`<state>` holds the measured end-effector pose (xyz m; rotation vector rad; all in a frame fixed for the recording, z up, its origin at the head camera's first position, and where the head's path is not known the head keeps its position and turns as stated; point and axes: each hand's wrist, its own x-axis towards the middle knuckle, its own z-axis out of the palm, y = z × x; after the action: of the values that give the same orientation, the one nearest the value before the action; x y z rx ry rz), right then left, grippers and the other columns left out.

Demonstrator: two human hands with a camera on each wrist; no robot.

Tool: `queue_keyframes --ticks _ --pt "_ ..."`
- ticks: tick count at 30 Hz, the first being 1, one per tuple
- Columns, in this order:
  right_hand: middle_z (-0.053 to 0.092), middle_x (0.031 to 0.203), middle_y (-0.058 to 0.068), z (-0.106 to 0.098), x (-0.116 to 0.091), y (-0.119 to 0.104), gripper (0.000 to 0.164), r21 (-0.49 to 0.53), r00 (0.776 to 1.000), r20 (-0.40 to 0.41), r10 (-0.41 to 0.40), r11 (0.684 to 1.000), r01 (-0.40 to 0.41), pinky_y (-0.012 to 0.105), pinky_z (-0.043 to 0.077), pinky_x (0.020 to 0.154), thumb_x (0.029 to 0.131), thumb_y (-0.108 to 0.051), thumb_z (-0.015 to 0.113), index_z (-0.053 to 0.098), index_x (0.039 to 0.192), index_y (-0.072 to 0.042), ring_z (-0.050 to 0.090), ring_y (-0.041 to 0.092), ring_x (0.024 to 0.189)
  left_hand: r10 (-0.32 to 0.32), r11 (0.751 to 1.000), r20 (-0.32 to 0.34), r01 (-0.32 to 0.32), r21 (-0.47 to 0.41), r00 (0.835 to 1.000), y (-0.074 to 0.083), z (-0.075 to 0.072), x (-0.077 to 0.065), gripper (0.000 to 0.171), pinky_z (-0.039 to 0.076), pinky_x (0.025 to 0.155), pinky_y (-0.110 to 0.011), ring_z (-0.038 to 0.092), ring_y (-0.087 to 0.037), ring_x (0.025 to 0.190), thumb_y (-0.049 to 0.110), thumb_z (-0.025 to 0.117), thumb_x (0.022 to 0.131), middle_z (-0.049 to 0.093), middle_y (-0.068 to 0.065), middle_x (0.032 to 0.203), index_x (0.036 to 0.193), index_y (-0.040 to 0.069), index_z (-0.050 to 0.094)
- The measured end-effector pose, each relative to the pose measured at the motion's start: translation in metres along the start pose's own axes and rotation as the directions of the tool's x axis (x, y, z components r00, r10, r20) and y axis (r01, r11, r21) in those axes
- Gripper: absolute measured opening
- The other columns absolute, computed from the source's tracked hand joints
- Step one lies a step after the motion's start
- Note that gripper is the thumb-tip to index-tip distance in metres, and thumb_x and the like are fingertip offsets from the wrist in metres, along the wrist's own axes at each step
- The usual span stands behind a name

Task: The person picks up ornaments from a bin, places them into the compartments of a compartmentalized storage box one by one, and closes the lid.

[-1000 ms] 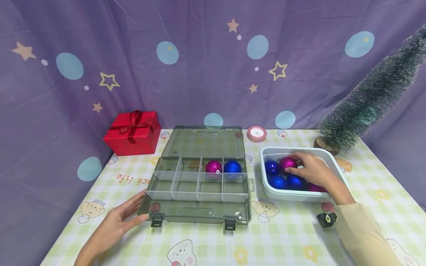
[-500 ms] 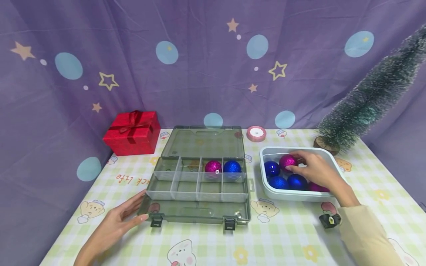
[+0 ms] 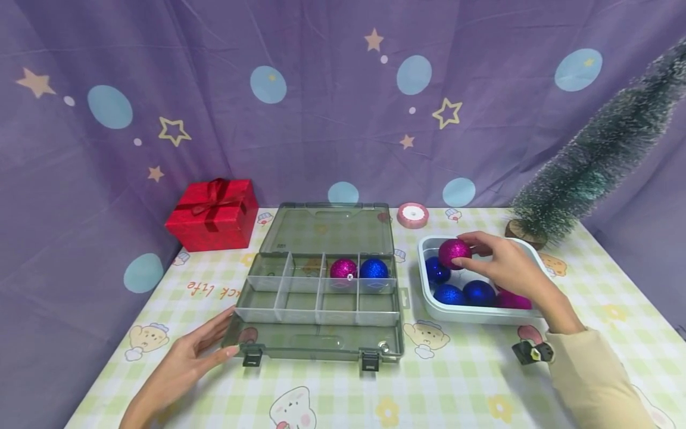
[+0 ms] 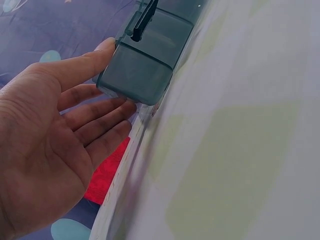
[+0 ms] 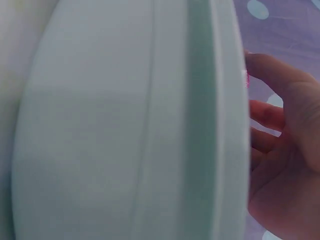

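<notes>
My right hand (image 3: 509, 269) pinches a glittery magenta bauble (image 3: 454, 254) between thumb and fingers, at the rear of a pale blue tub (image 3: 471, 314). Below it in the tub lie a shiny blue bauble (image 3: 437, 271), other blue baubles and a magenta one. In the right wrist view the tub's wall (image 5: 100, 125) covers most of my fingers. A smoky clear divided box (image 3: 327, 339) stands with its lid laid back; a magenta bauble (image 3: 343, 270) and a blue glitter bauble (image 3: 374, 271) fill two rear compartments. My left hand (image 3: 184, 357) touches the box's front left corner, fingers nearly straight.
A red gift box (image 3: 217, 215) stands at the back left. Behind the divided box lies a pink ribbon spool (image 3: 413, 215). A small frosted tree (image 3: 595, 155) leans right behind the tub. A checked cloth (image 3: 343, 393) covers the table.
My right hand has lifted the magenta bauble from among the others in the tub and shifted it slightly left. The left hand and divided box have stayed put.
</notes>
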<state>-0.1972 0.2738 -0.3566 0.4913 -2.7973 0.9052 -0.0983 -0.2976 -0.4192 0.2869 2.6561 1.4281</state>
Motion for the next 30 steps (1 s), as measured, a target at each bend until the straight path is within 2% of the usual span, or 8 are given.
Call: queue_keyframes --ticks 4,8,16,21,25,30 --pt "0.076 0.111 0.012 -0.001 0.002 -0.009 0.052 0.001 1.0 0.002 0.002 1.0 -0.002 0.058 0.052 0.095 0.093 -0.04 0.079 0.067 0.135 -0.011 0.072 0.034 0.107 0.005 1.0 -0.004 -0.005 0.002 1.0 0.0 0.0 0.0 0.072 0.048 0.097 -0.015 0.043 -0.038 0.139 0.026 0.074 0.099 0.046 -0.022 0.155 0.16 0.008 0.039" --pt "0.075 0.116 0.012 0.0 0.005 -0.017 0.054 0.045 1.0 0.03 0.003 0.999 -0.004 0.059 0.05 0.097 0.095 -0.042 0.077 0.066 0.137 -0.011 0.07 0.033 0.11 0.012 1.0 -0.008 -0.012 0.0 1.0 -0.001 0.0 0.0 0.072 0.047 0.097 -0.014 0.043 -0.038 0.138 0.025 0.074 0.099 0.047 -0.023 0.154 0.16 0.008 0.039" --pt "0.073 0.12 0.015 0.011 0.019 -0.029 0.045 0.158 0.997 0.025 -0.075 0.985 0.07 0.057 0.054 0.095 0.095 -0.023 0.079 0.067 0.133 -0.002 0.07 0.034 0.106 0.015 1.0 -0.019 -0.015 0.005 1.0 -0.001 0.0 -0.002 0.072 0.047 0.097 -0.015 0.045 -0.039 0.138 0.025 0.074 0.099 0.047 -0.023 0.154 0.16 0.008 0.04" --pt "0.073 0.12 0.015 0.019 0.026 -0.035 0.044 0.177 0.996 0.027 -0.089 0.981 0.083 0.056 0.056 0.093 0.094 -0.022 0.079 0.068 0.132 -0.002 0.071 0.034 0.106 0.031 0.999 -0.022 -0.031 0.019 0.999 0.0 0.001 -0.002 0.071 0.046 0.098 -0.014 0.046 -0.039 0.137 0.024 0.074 0.099 0.047 -0.024 0.153 0.16 0.008 0.04" --pt "0.073 0.12 0.012 0.025 0.032 -0.04 0.045 0.188 0.995 0.033 -0.094 0.978 0.086 0.053 0.058 0.091 0.093 -0.024 0.081 0.069 0.131 -0.004 0.071 0.032 0.106 0.036 0.999 -0.019 -0.035 0.027 0.999 0.0 0.001 -0.002 0.071 0.046 0.098 -0.014 0.047 -0.039 0.137 0.025 0.074 0.099 0.048 -0.024 0.153 0.16 0.007 0.04" --pt "0.072 0.124 0.009 0.032 0.041 -0.047 0.052 0.217 0.99 0.051 -0.131 0.969 0.117 0.054 0.057 0.092 0.093 -0.025 0.081 0.066 0.14 -0.008 0.071 0.031 0.106 0.027 0.999 -0.017 -0.027 0.021 0.999 0.0 0.001 -0.002 0.071 0.046 0.098 -0.014 0.046 -0.038 0.137 0.025 0.074 0.099 0.048 -0.023 0.153 0.159 0.007 0.04"
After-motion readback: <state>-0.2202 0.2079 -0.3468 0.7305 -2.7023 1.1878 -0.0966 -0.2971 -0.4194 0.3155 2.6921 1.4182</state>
